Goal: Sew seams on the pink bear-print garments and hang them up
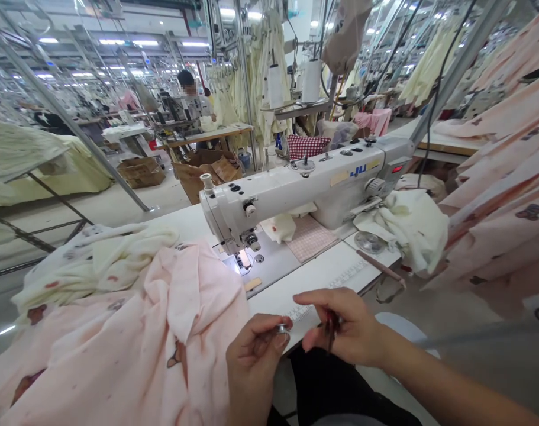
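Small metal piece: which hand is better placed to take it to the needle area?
Likely the left hand: its thumb and fingers pinch the small metal piece. The right hand is apart from it, holding a dark object.

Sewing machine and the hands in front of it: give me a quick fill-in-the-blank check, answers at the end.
1. The left hand holds a small metal piece between its fingers and ____.
2. The fabric beside that hand is mainly ____ in colour.
3. The display on the sewing machine glows ____.

Missing words: thumb; pink; red.
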`<action>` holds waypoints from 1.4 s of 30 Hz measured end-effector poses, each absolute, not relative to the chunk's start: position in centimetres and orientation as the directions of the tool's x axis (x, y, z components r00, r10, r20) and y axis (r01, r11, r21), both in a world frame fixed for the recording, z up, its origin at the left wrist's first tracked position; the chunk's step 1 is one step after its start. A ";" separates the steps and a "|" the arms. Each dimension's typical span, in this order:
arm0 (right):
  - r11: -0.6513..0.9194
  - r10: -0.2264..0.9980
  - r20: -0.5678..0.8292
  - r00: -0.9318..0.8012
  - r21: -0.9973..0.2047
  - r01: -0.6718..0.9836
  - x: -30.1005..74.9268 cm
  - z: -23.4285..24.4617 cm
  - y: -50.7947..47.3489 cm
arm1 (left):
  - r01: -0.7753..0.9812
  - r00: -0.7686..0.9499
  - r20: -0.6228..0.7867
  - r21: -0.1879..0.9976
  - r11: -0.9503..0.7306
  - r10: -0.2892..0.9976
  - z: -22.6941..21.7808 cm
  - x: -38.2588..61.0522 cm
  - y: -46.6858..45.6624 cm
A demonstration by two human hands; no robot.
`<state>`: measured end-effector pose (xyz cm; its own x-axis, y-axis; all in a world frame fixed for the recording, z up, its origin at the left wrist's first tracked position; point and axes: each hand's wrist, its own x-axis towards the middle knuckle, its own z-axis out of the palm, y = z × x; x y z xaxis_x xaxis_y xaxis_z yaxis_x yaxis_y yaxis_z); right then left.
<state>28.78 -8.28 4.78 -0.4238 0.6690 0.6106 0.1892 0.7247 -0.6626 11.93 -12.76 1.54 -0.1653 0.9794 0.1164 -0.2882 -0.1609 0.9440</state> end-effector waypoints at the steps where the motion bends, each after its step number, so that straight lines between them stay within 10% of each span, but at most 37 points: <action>1: 0.752 0.637 0.619 -0.459 -0.629 0.195 28.6 4.6 -8.2 | -0.292 -0.163 0.133 0.940 -0.176 0.978 1.5 12.0 -12.8; 36: 0.680 0.599 0.469 -0.649 -0.726 0.102 30.1 5.7 -7.8 | -0.601 -0.280 0.095 0.759 -0.252 0.955 1.0 12.5 -12.5; 39: 0.641 0.562 0.276 -0.780 -0.740 0.201 31.7 5.3 -8.1 | -0.576 -0.334 0.098 0.766 -0.285 0.937 1.4 12.1 -12.4; 42: 0.561 0.551 -0.207 -0.808 -0.625 0.542 34.2 3.3 -9.0 | -0.577 -0.371 0.100 0.754 -0.313 0.923 2.2 11.5 -12.3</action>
